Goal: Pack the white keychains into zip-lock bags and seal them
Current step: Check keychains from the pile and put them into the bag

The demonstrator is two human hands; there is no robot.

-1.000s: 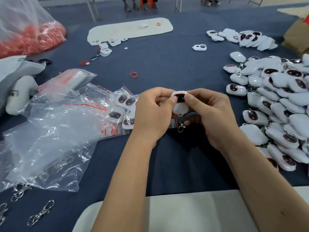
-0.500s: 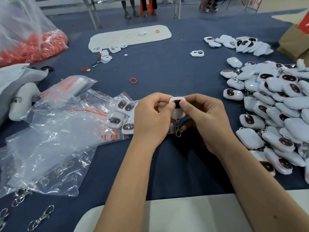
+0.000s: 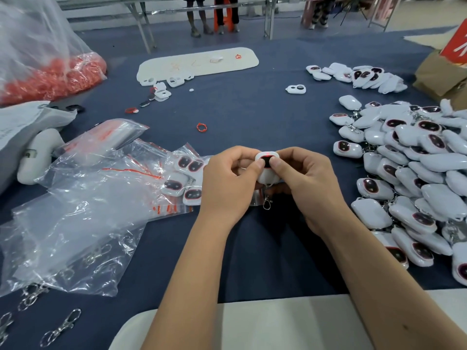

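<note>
Left hand (image 3: 228, 184) and right hand (image 3: 307, 184) both pinch one white keychain (image 3: 267, 168) above counter centre, thumbs on dark face, clasp (image 3: 266, 203) dangling; keep clasp clear when you slip it into zip-lock bag (image 3: 174, 183) toward left edge

held keychain (image 3: 265, 170): white, dark red-rimmed face, metal clasp hanging below
loose keychains (image 3: 414, 173): big heap, right side
zip-lock bags (image 3: 83, 198): clear, left; one holds keychains
</note>
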